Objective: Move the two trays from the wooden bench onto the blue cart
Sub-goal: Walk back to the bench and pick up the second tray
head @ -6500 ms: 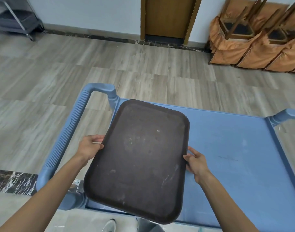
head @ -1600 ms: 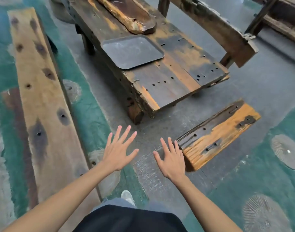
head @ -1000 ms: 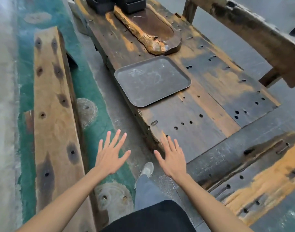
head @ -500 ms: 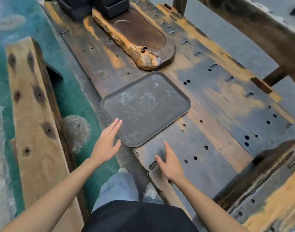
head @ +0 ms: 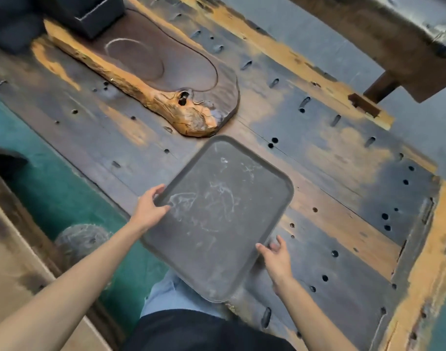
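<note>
A dark grey rectangular tray (head: 221, 214) with pale scuff marks lies over the near edge of the worn wooden bench (head: 343, 188), its near corner overhanging the edge above my knee. My left hand (head: 149, 209) grips the tray's left rim, thumb on top. My right hand (head: 276, 257) is at the tray's right rim with fingers curled against the edge. The blue cart and the other tray are out of view.
A carved wooden slab with an orange bark edge (head: 166, 79) lies on the bench just beyond the tray. Black boxes (head: 90, 13) stand at the far left. A dark wooden beam (head: 394, 39) crosses the top right. Green floor (head: 54, 193) lies to the left.
Both hands reached forward from open and empty to the tray's rims. The tray has turned and slid toward me, past the bench edge. The first tray was set on the cart earlier.
</note>
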